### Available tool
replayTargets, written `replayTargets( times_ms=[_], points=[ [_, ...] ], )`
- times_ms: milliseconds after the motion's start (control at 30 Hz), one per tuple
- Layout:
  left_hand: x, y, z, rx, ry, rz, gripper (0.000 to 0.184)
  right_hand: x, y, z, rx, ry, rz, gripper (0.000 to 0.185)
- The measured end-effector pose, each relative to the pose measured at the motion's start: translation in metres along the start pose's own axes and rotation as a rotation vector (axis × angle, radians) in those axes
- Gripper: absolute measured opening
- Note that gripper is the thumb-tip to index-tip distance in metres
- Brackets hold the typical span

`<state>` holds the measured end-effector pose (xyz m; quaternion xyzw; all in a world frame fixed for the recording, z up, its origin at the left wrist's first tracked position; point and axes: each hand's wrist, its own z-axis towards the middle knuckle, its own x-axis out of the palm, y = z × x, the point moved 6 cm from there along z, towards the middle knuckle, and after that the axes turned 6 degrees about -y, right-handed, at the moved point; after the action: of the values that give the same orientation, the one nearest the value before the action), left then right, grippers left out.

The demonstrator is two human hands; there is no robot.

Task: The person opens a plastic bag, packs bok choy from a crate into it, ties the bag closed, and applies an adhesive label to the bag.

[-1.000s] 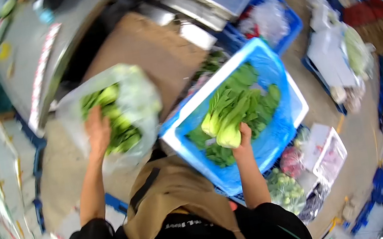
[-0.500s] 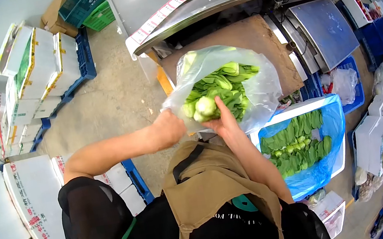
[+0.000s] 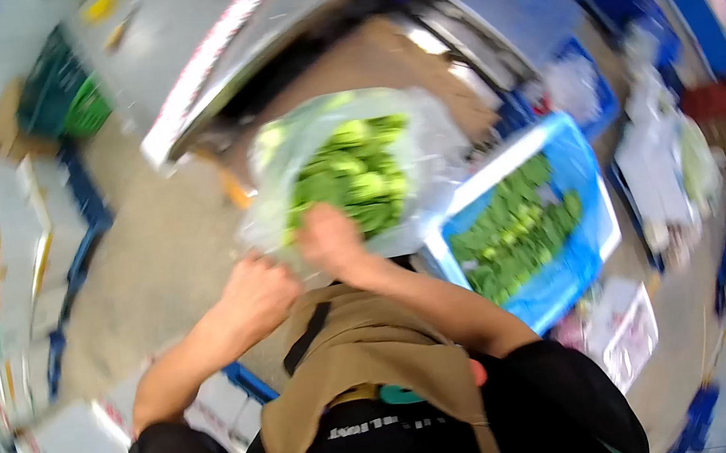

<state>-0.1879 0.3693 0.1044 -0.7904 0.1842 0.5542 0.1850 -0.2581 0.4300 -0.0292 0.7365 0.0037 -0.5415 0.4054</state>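
Two hands work at one bag (image 3: 434, 143), which is clear and wide open. The left hand (image 3: 260, 287) is a fist at the bag's near left edge. Its fingers are curled tight on that edge. The right hand (image 3: 331, 237) is at the bag's mouth, by the greens (image 3: 363, 169) inside. Its fingers look bent, but they are blurry, so I cannot tell how far open they are or if they have hold of a leaf. The greens in the bag are a heap, too blurry to count.

Just to the right is one white box (image 3: 441, 257) with one blue liner (image 3: 585, 261) and more greens lying in it. Past the bag are one brown board (image 3: 368, 58) and one metal table (image 3: 295, 22). One label strip (image 3: 205, 58) lies on the table.
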Motion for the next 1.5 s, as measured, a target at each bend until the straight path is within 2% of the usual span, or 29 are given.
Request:
replayTargets(
  times_ms=[33, 67, 100, 133, 167, 267, 400, 500, 567, 600, 667, 700, 733, 767, 833, 967, 1067, 1333, 1500],
  points=[
    [-0.005, -0.001, 0.003, 0.015, -0.011, -0.006, 0.010, -0.002, 0.010, 0.004, -0.276, -0.313, 0.025, 0.040],
    [-0.013, -0.002, 0.004, 0.027, -0.021, -0.009, 0.011, 0.005, 0.019, 0.010, -0.392, -0.177, -0.175, 0.056],
    [-0.019, -0.004, 0.006, 0.039, -0.015, -0.036, 0.011, 0.032, 0.010, 0.020, -0.371, 0.030, -0.262, 0.070],
    [-0.023, -0.007, 0.008, 0.039, -0.006, -0.059, 0.010, 0.055, -0.012, 0.022, -0.375, 0.070, -0.271, 0.076],
    [-0.020, -0.006, 0.009, 0.041, 0.016, -0.047, 0.009, 0.078, -0.035, 0.030, -0.285, 0.161, -0.163, 0.078],
    [-0.020, 0.002, 0.023, -0.028, -0.014, -0.096, 0.008, 0.087, -0.046, 0.030, -0.307, 0.133, -0.060, 0.078],
    [-0.038, -0.001, 0.043, -0.174, -0.058, -0.136, 0.009, 0.035, -0.040, 0.012, -0.348, -0.022, 0.045, 0.073],
    [-0.044, -0.015, 0.062, -0.223, -0.058, -0.125, 0.011, -0.048, -0.064, -0.026, -0.360, 0.019, 0.574, 0.055],
    [-0.044, -0.021, 0.074, -0.253, -0.035, -0.134, 0.015, -0.121, -0.126, -0.074, -0.400, -0.433, 0.700, 0.031],
    [-0.043, -0.024, 0.079, -0.275, -0.036, -0.124, 0.017, -0.148, -0.176, -0.099, -0.240, -0.610, 0.844, 0.019],
    [-0.041, -0.030, 0.089, -0.320, -0.027, -0.117, 0.020, -0.193, -0.282, -0.147, 0.289, -0.960, 0.638, 0.016],
    [-0.040, -0.032, 0.093, -0.341, -0.018, -0.117, 0.023, -0.201, -0.338, -0.159, 0.376, -1.063, 0.477, 0.021],
    [-0.039, -0.034, 0.097, -0.364, -0.005, -0.116, 0.025, -0.198, -0.397, -0.169, 0.460, -1.020, 0.169, 0.034],
    [-0.039, -0.038, 0.101, -0.367, -0.023, -0.112, 0.025, -0.175, -0.463, -0.178, 0.587, -0.864, 0.127, 0.045],
    [-0.041, -0.046, 0.113, -0.378, -0.064, -0.103, 0.026, -0.148, -0.546, -0.179, 0.699, -0.604, -0.241, 0.061],
    [-0.044, -0.061, 0.138, -0.415, -0.063, -0.056, 0.026, -0.123, -0.629, -0.155, 0.682, -0.226, -0.418, 0.088],
    [-0.039, -0.072, 0.151, -0.477, -0.020, -0.062, 0.025, -0.112, -0.667, -0.131, 0.703, -0.060, -0.440, 0.105],
    [-0.032, -0.081, 0.159, -0.591, 0.037, -0.185, 0.023, -0.114, -0.715, -0.132, 0.846, 0.077, -0.260, 0.112],
    [-0.012, -0.082, 0.165, -0.594, 0.044, -0.269, 0.024, -0.111, -0.699, -0.125, 0.886, 0.101, -0.258, 0.114]
  ],
)
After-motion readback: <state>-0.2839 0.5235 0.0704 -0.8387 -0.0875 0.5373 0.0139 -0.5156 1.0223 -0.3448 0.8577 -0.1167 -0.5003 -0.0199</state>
